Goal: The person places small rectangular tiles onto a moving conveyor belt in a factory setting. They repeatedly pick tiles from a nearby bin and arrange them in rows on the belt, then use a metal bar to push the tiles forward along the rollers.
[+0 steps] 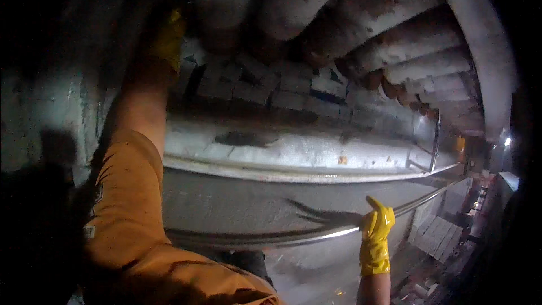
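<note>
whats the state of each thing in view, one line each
long round metal rail: shiny, glinting
right hand in yellow rubber glove: at the rail, one digit raised, grip unclear
left hand in yellow glove: raised, in shadow, grip unclear
orange fabric sleeve: creased, ending short of the wrist
small white light: on

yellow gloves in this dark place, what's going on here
A person in yellow gloves has the right hand at a metal rail, covering part of it. The left hand is raised near large pale cylinders; it is too dark to tell what, if anything, it holds.
</note>
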The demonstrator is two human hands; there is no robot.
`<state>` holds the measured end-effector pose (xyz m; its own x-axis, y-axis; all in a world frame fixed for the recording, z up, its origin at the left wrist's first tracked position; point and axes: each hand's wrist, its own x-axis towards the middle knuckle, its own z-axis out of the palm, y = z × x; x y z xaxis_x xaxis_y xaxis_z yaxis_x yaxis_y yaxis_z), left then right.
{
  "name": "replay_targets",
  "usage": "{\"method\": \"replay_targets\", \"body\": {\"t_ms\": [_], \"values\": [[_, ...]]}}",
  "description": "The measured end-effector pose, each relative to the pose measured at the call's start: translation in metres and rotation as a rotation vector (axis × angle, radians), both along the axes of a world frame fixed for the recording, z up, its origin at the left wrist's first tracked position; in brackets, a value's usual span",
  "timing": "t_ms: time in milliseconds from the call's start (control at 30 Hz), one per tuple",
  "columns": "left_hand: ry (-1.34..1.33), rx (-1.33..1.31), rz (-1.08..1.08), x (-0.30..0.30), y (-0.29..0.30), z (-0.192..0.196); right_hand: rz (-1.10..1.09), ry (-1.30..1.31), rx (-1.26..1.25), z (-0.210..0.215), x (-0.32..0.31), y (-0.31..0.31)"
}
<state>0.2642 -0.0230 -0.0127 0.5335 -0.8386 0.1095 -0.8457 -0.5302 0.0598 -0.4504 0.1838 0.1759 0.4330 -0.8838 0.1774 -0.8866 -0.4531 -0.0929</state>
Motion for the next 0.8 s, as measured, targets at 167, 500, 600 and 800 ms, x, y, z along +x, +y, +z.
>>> {"method": "replay_targets", "body": {"t_ms": [167, 500, 600, 800], "values": [[-0.047, -0.041, -0.078, -0.029, 0.032, -0.017, 0.027, -0.056, -0.027, -0.007, -0.001, -0.007], [0.322, -0.239, -0.205, -0.097, 0.093, -0.125, -0.021, -0.111, -0.074, -0.02, -0.004, -0.013], [0.343, -0.196, -0.063, -0.149, 0.081, -0.108, -0.006, -0.118, -0.123, -0.022, -0.005, -0.014], [0.396, -0.09, -0.129, -0.176, 0.08, -0.075, -0.01, -0.105, -0.13, -0.023, -0.005, -0.013]]}}
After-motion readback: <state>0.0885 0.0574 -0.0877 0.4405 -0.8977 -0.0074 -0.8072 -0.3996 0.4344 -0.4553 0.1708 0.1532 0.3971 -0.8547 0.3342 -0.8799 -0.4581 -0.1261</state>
